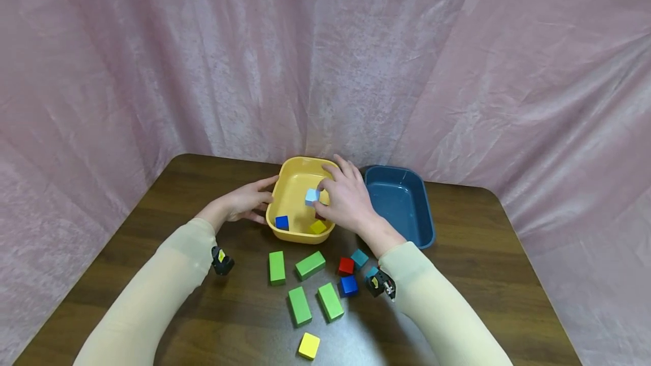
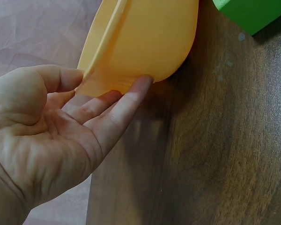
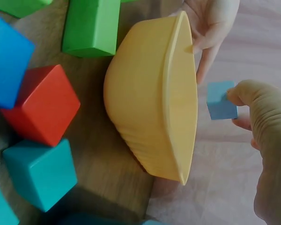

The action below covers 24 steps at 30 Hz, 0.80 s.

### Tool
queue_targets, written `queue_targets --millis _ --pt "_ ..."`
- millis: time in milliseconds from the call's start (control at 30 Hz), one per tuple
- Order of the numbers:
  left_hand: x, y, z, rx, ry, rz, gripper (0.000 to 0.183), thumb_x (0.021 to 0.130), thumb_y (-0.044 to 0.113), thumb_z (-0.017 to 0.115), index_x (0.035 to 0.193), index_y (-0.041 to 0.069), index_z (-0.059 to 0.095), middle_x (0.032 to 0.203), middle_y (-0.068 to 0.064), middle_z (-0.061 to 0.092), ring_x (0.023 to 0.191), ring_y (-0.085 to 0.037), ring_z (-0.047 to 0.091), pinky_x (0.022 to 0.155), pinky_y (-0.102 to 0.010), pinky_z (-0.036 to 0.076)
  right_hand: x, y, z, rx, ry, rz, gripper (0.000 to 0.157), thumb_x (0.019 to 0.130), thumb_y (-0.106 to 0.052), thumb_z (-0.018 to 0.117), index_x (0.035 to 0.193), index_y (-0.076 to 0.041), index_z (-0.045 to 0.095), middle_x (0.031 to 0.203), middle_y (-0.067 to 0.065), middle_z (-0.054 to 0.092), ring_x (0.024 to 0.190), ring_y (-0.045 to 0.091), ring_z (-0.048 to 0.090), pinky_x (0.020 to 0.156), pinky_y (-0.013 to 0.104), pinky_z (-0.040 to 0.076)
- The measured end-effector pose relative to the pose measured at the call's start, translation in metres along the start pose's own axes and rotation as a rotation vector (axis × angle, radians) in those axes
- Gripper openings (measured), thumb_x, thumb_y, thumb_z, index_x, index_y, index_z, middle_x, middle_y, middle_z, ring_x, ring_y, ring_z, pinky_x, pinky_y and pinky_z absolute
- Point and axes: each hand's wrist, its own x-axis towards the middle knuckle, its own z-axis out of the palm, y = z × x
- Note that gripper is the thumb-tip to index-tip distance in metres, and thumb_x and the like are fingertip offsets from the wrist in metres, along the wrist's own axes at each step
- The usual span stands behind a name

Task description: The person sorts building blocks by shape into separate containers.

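My right hand point(image 1: 350, 199) holds a light blue cube point(image 1: 311, 197) pinched between thumb and fingertips, above the yellow plastic bin point(image 1: 292, 192). In the right wrist view the cube point(image 3: 221, 100) is beyond the bin's rim, clear of its wall. My left hand point(image 1: 243, 202) rests against the bin's left side. In the left wrist view its fairly straight fingers touch the outer wall point(image 2: 150, 42), the thumb right at the rim. Inside the bin lie a blue cube point(image 1: 282, 223), a yellow cube point(image 1: 317, 227) and a dark red block point(image 1: 320, 216), partly hidden by my right hand.
A dark blue bin point(image 1: 402, 202) stands right of the yellow one. Several green blocks point(image 1: 310, 265) lie in front, near a red cube point(image 1: 346, 266), a blue cube point(image 1: 348, 286) and teal cubes point(image 1: 359, 258). A yellow cube point(image 1: 308, 346) is nearest me. Pink curtain point(image 1: 305, 61) hangs behind.
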Motion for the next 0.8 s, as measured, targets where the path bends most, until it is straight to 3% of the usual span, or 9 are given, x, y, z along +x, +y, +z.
queue_targets --millis 167,367,800 --pt "0.0 0.0 0.0 -0.004 -0.013 0.005 0.075 0.105 0.011 0.046 0.166 0.03 0.008 0.155 -0.024 0.039 0.131 -0.042 0.053 0.084 -0.048 0.06 0.005 -0.005 -0.001 -0.008 0.004 0.016 0.035 0.091 -0.045 0.072 0.116 -0.022 0.075 0.156 0.005 0.044 0.155 0.028 0.012 0.124 0.05 0.01" --pt "0.001 0.0 -0.002 -0.001 0.003 0.0 0.074 0.106 0.012 0.048 0.166 0.031 0.01 0.154 -0.023 0.041 0.129 -0.041 0.055 0.084 -0.048 0.06 0.0 -0.001 -0.012 -0.002 0.03 0.013 0.038 0.091 -0.045 0.072 0.12 -0.022 0.075 0.155 0.005 0.046 0.154 0.029 0.014 0.124 0.052 0.012" --pt "0.0 -0.001 -0.002 -0.005 -0.002 -0.008 0.074 0.106 0.014 0.048 0.166 0.031 0.01 0.157 -0.023 0.036 0.131 -0.043 0.053 0.086 -0.049 0.059 -0.041 0.024 -0.048 0.018 0.183 -0.07 0.038 0.088 -0.039 0.078 0.119 -0.016 0.075 0.148 0.01 0.054 0.15 0.032 0.027 0.122 0.054 0.017"
